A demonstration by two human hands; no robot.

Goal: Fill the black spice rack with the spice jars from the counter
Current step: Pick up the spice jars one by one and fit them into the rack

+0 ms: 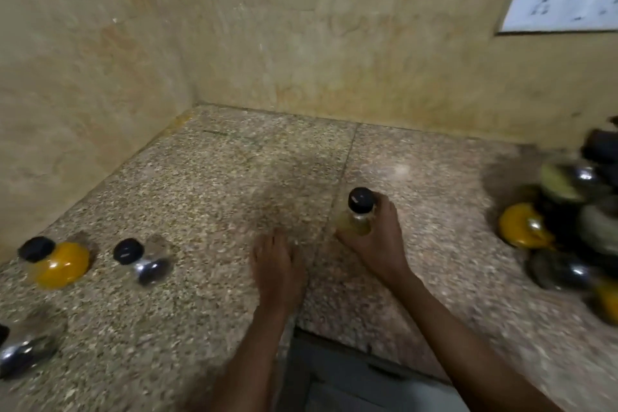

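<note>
Both forearms come in from the bottom edge, reaching over a speckled granite counter (200,177) tucked into a corner of beige marble-look wall. Left hand (279,264) is lying flat on the stone, palm down, fingers straight and holding nothing. Right hand (378,237) is wrapped around a small glass jar (356,221) with a black cap and pale yellowish stuff inside; it's standing upright on the counter, pretty much at the seam between the two slabs.

Over on the left, three more jars sit on the counter, well apart from the hands: an orange-filled jar (60,262) with a black lid, a dark-filled jar (143,261) just beside it, and one more dark jar (28,343) at the near left edge, partly cut off.

Far right is the black spice rack (598,150), super blurry, but you can make out jars already lying in it on their sides: a yellow one (521,226), a greenish one (558,181), some dark ones lower down. Can't tell which slots exactly.

Up on the wall at top right there's a white switch plate (565,2).
</note>
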